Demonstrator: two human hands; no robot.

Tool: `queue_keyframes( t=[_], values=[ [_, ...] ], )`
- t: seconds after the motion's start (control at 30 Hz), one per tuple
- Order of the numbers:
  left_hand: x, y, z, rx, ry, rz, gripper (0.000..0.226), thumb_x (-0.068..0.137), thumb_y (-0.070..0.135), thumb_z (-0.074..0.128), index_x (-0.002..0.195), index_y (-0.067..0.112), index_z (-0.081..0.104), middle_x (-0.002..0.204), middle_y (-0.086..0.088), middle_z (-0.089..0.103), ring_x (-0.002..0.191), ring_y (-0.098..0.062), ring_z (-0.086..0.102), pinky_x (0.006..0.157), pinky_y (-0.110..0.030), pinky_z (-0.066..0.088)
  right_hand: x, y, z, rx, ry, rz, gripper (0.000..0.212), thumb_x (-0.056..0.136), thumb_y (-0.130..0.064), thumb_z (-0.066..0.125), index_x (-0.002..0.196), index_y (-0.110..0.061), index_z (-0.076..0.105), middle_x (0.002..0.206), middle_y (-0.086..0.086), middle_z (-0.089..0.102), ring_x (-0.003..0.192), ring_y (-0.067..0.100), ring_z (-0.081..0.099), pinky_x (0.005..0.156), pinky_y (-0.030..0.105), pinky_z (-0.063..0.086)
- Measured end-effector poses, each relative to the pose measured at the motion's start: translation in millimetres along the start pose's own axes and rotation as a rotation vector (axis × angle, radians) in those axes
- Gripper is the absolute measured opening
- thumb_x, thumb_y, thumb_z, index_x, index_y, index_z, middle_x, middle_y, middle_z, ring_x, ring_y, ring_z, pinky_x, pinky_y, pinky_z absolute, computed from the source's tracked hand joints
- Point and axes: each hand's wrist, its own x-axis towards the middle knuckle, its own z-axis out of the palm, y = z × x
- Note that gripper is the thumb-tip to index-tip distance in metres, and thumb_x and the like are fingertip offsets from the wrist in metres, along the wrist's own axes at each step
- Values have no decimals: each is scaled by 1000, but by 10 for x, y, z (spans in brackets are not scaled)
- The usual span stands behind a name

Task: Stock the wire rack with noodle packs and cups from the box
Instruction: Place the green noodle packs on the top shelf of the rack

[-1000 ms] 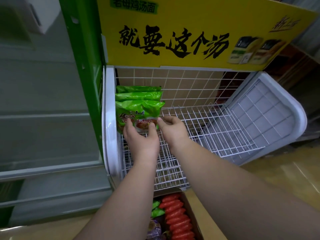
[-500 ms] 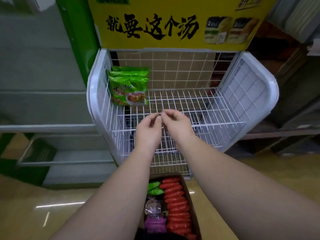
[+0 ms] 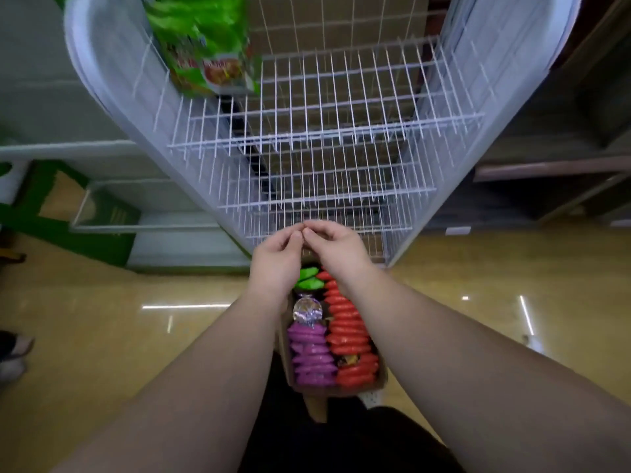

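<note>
the white wire rack stands ahead of me on the glossy yellow floor, its shelves bare except for green noodle packs stacked at the back left of the top shelf. below my wrists sits the cardboard box, filled with rows of red packs, purple packs and a few green ones. my left hand and right hand hover over the box's far end, fingers curled, fingertips touching, holding nothing. the pack print is too blurred to read.
</note>
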Motion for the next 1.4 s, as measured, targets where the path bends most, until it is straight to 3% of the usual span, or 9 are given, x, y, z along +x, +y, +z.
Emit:
queue_keyframes(
  t=[0.2,0.33,0.43,0.6,0.73,0.93,1.1,1.2,1.4],
  values=[
    [235,-551,140,31,-25,-177,23,108,11,57,109,24,76,116,-3,77,112,-17,72,106,-37,55,77,649,-53,47,59,127,31,95,-14,74,126,-15,73,102,-6,77,98,6,73,98,27,57],
    [664,-1279,226,97,-25,-321,27,109,15,51,103,30,72,117,-1,76,107,-18,71,106,-39,54,332,1397,-83,5,134,240,36,94,-22,74,130,-23,70,104,-7,76,104,11,72,100,34,57],
    [994,-1942,301,127,-77,-409,26,105,13,55,101,32,72,121,-6,76,101,-19,71,91,-30,55,569,2061,-100,-15,200,311,35,95,-19,73,129,-22,71,111,-1,76,102,14,72,98,35,57],
    [1559,-2910,374,248,-124,-462,21,102,24,61,99,43,70,118,1,76,108,-16,70,97,-33,55,1024,3019,-66,-48,233,378,37,93,-17,75,130,-19,70,108,-6,73,105,12,71,100,29,55],
    [2113,-3591,395,366,-148,-434,23,95,21,65,106,39,73,105,14,76,98,-10,72,92,-29,56,1495,3728,59,-32,220,429,42,95,-15,73,136,-21,65,109,-8,72,100,7,70,92,22,55],
    [2870,-4354,515,473,-173,-366,71,84,19,72,151,29,52,128,10,68,105,-6,67,80,-12,45,2204,4567,184,-50,208,475,56,96,-17,72,147,-28,53,116,-2,75,104,16,73,99,38,57],
    [3312,-4699,694,829,-271,-190,83,88,24,74,161,34,37,163,-5,38,149,-27,40,121,-39,36,2665,4920,48,-220,172,494,70,89,-21,71,149,-47,45,109,-5,74,101,17,72,98,37,57],
    [3475,-4797,827,1047,-292,-80,78,93,23,66,162,36,31,164,-8,27,148,-36,30,119,-46,31,2866,5017,3,-292,160,447,74,86,-17,62,148,-51,44,116,2,73,106,21,70,103,38,54],
    [3657,-4945,940,1347,-213,33,60,96,28,59,153,42,43,145,-11,39,131,-41,37,108,-48,32,3005,5000,29,-313,128,470,85,70,-24,52,150,-50,42,118,2,73,100,24,70,94,38,59]
  ],
)
